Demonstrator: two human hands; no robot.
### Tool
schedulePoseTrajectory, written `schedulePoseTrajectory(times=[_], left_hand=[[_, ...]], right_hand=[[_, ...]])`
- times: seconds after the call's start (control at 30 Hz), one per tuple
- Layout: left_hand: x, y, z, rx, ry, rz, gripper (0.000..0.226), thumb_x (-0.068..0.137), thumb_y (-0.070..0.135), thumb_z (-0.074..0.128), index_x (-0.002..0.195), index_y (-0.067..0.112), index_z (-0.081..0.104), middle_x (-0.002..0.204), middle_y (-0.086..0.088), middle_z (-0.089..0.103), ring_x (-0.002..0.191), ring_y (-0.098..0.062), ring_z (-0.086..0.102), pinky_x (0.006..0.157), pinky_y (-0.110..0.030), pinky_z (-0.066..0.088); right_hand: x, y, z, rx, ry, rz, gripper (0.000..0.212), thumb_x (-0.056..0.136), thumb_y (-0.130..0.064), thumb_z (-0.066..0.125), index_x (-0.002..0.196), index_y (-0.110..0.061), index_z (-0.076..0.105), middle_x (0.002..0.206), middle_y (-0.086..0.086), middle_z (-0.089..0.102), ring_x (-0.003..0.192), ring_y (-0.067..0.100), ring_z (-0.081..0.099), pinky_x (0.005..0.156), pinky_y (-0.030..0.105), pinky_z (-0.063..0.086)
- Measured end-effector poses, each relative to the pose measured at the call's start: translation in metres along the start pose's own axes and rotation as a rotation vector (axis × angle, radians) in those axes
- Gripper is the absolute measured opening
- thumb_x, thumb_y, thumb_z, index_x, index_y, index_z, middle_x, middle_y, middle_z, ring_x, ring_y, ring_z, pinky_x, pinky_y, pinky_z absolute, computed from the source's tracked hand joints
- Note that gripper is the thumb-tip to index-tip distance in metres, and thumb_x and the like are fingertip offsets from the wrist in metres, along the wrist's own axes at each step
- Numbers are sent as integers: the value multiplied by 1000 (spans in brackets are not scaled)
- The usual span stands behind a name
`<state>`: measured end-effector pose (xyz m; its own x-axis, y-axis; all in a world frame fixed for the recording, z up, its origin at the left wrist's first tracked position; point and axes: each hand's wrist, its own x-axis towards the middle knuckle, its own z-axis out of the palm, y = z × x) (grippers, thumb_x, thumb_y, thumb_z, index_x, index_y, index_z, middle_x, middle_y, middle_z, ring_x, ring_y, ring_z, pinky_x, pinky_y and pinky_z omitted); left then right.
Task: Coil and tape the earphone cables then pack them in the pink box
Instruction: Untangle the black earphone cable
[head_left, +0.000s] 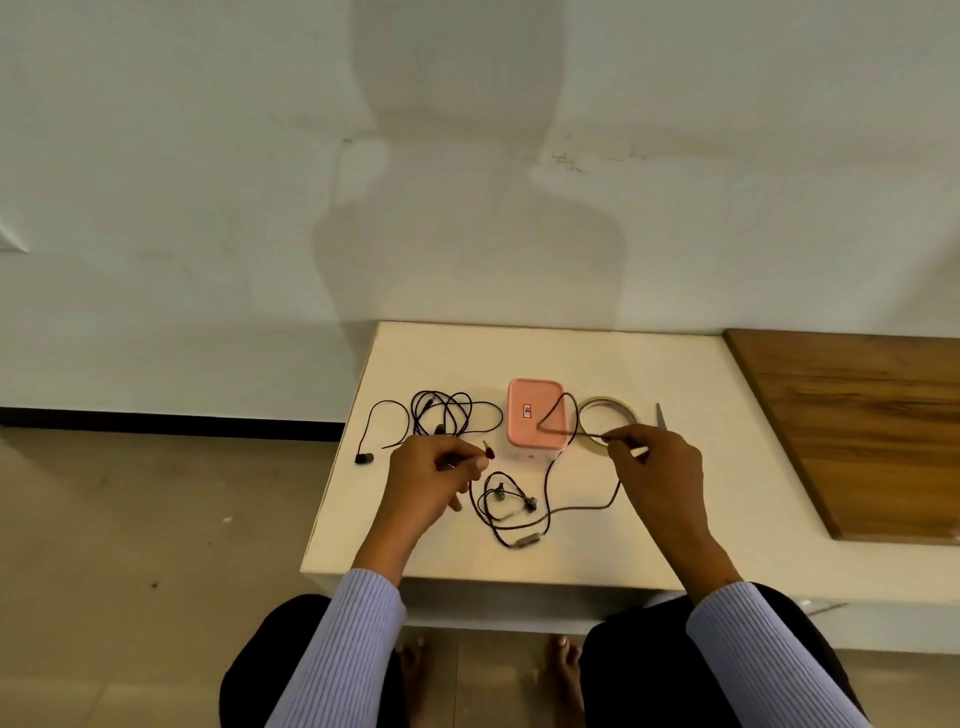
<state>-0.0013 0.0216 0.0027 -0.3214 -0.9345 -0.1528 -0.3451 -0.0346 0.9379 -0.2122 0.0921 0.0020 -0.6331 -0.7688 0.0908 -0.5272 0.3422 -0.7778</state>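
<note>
**Cable stretched between both hands, tangle risk high**

Head view, the only one I have. Left hand (434, 475) pinches the plug end of one earphone cable (546, 499), grip closed narrow on it near the red-tipped jack (488, 453). Right hand (657, 460) pinches the same cable further along, grip narrow on the strand, just in front of the tape roll (607, 423). Between the two hands the cable sags onto the desk (701, 493), loops past its earbuds (514, 500) and inline remote (525, 542), and one bight lies up over the lid of the pink box (536, 420). The second earphone cable (441, 418) lies in a loose heap at the left of the box, one bud (363, 458) trailing toward the desk edge. Scissors (661, 415), I think, poke out behind the right hand, mostly hidden.

My read on risks:
- the bight over the box could drag the box or snag its corner when I pull to coil
- the slack loops near the earbuds look likely to knot if wound fast
- the trailing bud at left sits close to the edge, a tug on that heap could drop it to the floor
- the box lid appears closed, packing needs it opened first

Writing: a small white and red label on the box lid (527, 411), characters too small to read. No brand legible on the tape or cables
</note>
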Motion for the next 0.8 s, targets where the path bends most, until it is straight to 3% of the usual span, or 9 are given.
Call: schedulePoseTrajectory(times=[0.13, 0.2, 0.27, 0.33, 0.4, 0.5, 0.67, 0.8], left_hand=[[-1, 5, -4, -253, -1, -103, 14, 82, 5, 69, 97, 6, 69, 75, -9, 70, 59, -9, 65, 57, -21, 55], [-2, 9, -3, -364, -4, -140, 14, 81, 3, 69, 95, 5, 67, 76, -10, 70, 62, -12, 67, 60, -21, 56], [-2, 12, 0, -456, 0, -159, 13, 81, 2, 69, 94, 5, 65, 76, -12, 71, 65, -16, 69, 62, -22, 57], [-3, 16, 2, -511, -6, -165, 14, 82, 2, 68, 96, 2, 64, 77, -12, 73, 69, -19, 71, 64, -22, 57], [-4, 20, 5, -551, -15, -163, 17, 82, 1, 67, 99, -2, 63, 77, -11, 73, 71, -20, 72, 64, -21, 57], [-6, 25, 8, -624, -9, -160, 21, 82, 0, 67, 102, 0, 61, 80, -11, 74, 76, -21, 72, 67, -23, 57], [-7, 25, 7, -463, 36, -48, 16, 80, -1, 69, 95, 5, 67, 79, -7, 74, 73, -18, 72, 62, -21, 56], [-7, 22, 2, -359, 60, 31, 8, 76, 1, 73, 82, 7, 74, 73, -6, 73, 68, -17, 70, 61, -21, 55]], right_hand=[[-2, 2, 0, -155, -42, 57, 30, 87, -13, 63, 117, -12, 64, 123, 3, 63, 94, 20, 62, 84, 30, 47], [-5, -3, 2, -101, -27, -17, 34, 86, -9, 62, 120, -14, 63, 126, 2, 61, 86, 15, 61, 79, 25, 47], [-12, -11, 8, 36, -37, -130, 30, 87, -3, 60, 114, -17, 66, 117, 1, 64, 78, 7, 59, 73, 20, 49], [-19, -20, 15, 158, -79, -218, 28, 89, -3, 58, 107, -23, 66, 106, -3, 66, 82, 3, 61, 73, 24, 55], [-26, -28, 22, 206, -163, -307, 19, 91, -18, 59, 108, -25, 66, 105, -8, 66, 92, -1, 60, 79, 19, 53], [-33, -35, 27, 140, -275, -466, 32, 87, -40, 59, 115, -25, 64, 108, -15, 65, 101, -6, 58, 86, 9, 44], [-28, -37, 29, 223, -374, -472, 23, 88, -19, 62, 109, -26, 66, 83, -15, 66, 77, -2, 65, 69, 8, 49], [-20, -38, 26, 219, -349, -495, 18, 84, -18, 67, 100, -26, 72, 77, -20, 65, 73, 6, 63, 64, 16, 51]])
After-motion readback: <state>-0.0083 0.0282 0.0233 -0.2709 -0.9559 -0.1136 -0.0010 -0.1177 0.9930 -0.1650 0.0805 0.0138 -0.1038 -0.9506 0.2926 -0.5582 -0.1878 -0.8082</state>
